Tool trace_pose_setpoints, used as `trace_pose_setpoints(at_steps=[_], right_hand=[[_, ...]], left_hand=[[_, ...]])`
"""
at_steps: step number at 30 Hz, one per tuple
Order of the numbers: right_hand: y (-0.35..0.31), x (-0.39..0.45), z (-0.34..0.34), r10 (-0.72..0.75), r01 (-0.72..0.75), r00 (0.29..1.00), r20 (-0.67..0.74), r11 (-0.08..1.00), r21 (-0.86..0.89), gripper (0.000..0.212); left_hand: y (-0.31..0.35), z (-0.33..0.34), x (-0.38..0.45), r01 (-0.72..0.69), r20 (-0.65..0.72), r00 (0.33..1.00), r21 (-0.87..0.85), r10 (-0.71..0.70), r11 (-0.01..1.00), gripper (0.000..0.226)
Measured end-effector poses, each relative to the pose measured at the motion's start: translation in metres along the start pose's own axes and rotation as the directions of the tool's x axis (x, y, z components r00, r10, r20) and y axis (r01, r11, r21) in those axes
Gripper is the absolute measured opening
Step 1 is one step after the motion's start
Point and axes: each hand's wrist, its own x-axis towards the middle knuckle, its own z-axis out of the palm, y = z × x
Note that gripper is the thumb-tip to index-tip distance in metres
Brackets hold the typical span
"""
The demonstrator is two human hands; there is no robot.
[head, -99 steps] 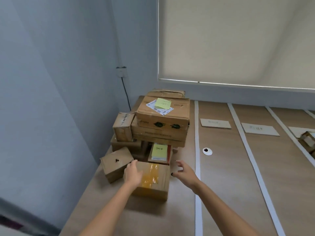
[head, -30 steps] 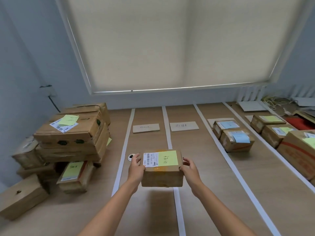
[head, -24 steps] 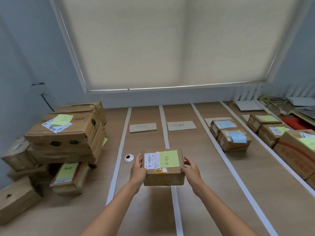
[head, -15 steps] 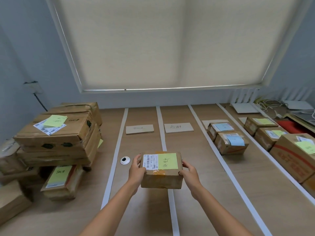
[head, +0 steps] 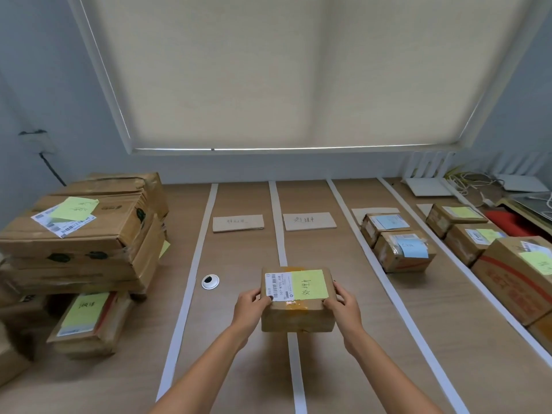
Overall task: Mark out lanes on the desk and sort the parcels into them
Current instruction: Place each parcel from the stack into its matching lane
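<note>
Two hands are holding one small cardboard parcel (head: pixel 297 300) above the counter (head: pixel 343 348), directly over a white tape strip (head: pixel 295 372) that divides two lanes. The left hand (head: pixel 250 309) is gripping the parcel's left end with its fingers (head: pixel 263 297) curled over the top edge; the right hand (head: pixel 343 306) is gripping the right end the same way. A white shipping label (head: pixel 277 286) and a yellow-green sticky note (head: pixel 309 284) with handwriting are lying side by side on the parcel's top face. Beyond it, two handwritten cardboard lane cards (head: pixel 238 223) are lying flat, one in each lane on either side of the strip. Further right, two parcels with blue notes (head: pixel 400 246) are sitting in one lane, and parcels with yellow notes (head: pixel 475 234) are filling the next. At far left, a stack of unsorted boxes (head: pixel 83 231) is piled against the wall, outside the lanes.
</note>
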Motion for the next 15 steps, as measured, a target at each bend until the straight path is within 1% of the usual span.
trace_pose_setpoints(at_steps=[4, 7, 10, 15], right_hand=[[0.012, 0.018, -0.025, 0.013, -0.01, 0.999, -0.047, 0.998, 0.056, 0.056], [0.023, 0.036, -0.042, 0.046, -0.041, 0.997, -0.059, 0.996, 0.073, 0.059], [0.034, 0.061, -0.056, 0.089, -0.085, 0.995, -0.04, 0.993, 0.078, 0.061], [0.047, 0.11, -0.071, 0.138, -0.139, 0.99, 0.02, 0.985, 0.105, 0.058]], left_hand=[[0.008, 0.029, 0.014, 0.042, 0.097, 0.995, -0.044, -0.037, 0.998, 0.038], [0.012, 0.05, 0.027, 0.054, 0.114, 0.992, -0.052, -0.048, 0.997, 0.041], [0.013, 0.073, 0.044, 0.068, 0.086, 0.994, -0.067, -0.062, 0.995, 0.04], [0.012, 0.104, 0.076, 0.111, -0.025, 0.993, -0.062, -0.112, 0.992, 0.04]])
